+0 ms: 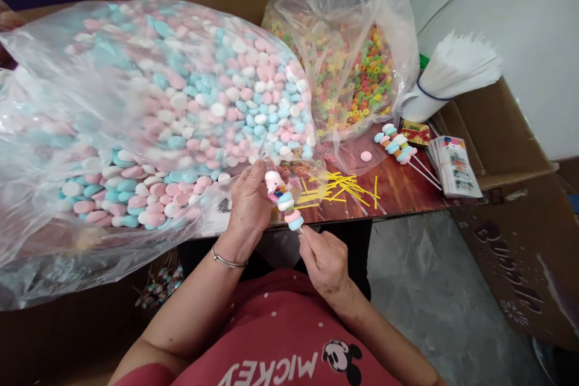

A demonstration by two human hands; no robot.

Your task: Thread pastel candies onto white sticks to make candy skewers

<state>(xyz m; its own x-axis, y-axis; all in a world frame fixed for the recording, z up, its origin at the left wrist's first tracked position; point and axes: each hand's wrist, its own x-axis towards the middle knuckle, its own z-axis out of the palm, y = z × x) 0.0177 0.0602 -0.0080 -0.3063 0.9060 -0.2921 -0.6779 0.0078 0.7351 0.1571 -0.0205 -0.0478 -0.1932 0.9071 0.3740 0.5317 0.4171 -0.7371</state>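
Note:
Between my hands is a candy skewer (295,219), tilted, with pink, white and blue pieces on a white stick. My right hand (324,258) is closed around the stick's lower end. My left hand (251,202) pinches a small clear printed bag (274,186) around the skewer's upper part; its fingertips are partly hidden. Just right of the bag, yellow twist ties (341,188) lie scattered on the red-brown table (407,193). A large clear bag of pastel candies (203,102) spreads out beyond my left hand.
Behind stands a bag of colourful ring candies (362,84). At the right are finished skewers (398,146), a stack of printed bags (455,166), a white mug (418,102) of white sticks (465,66), and cardboard boxes (506,253). One pink candy (366,157) lies loose. Another person's hand (8,18) shows far left.

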